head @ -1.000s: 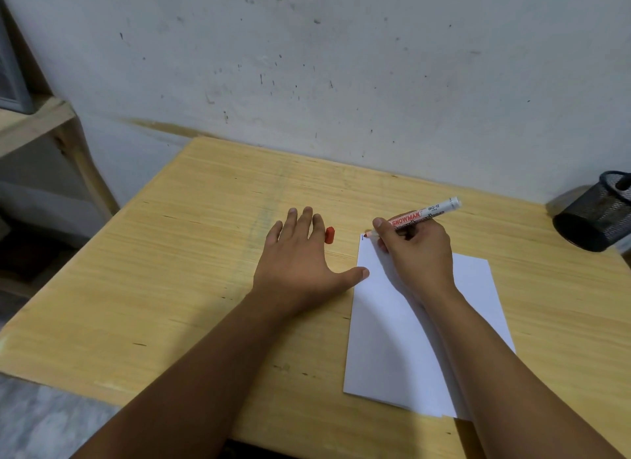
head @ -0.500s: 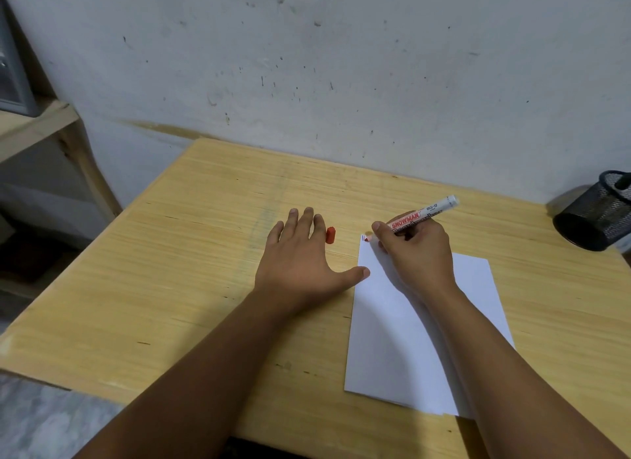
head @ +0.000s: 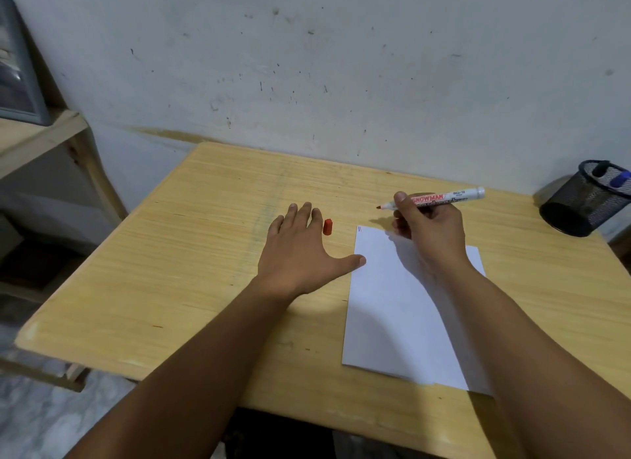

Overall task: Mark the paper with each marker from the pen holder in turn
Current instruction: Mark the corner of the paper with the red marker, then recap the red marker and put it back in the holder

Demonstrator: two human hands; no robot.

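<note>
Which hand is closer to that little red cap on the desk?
Left. The left hand lies flat, fingers right beside the red cap; the right hand holds the marker farther off.

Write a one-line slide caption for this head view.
Right hand holds an uncapped red marker above the paper; left hand lies flat beside the red cap.

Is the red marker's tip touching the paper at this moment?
Apart. The head view shows the red marker tip over bare table, beyond the paper corner, held in the right hand.
</note>
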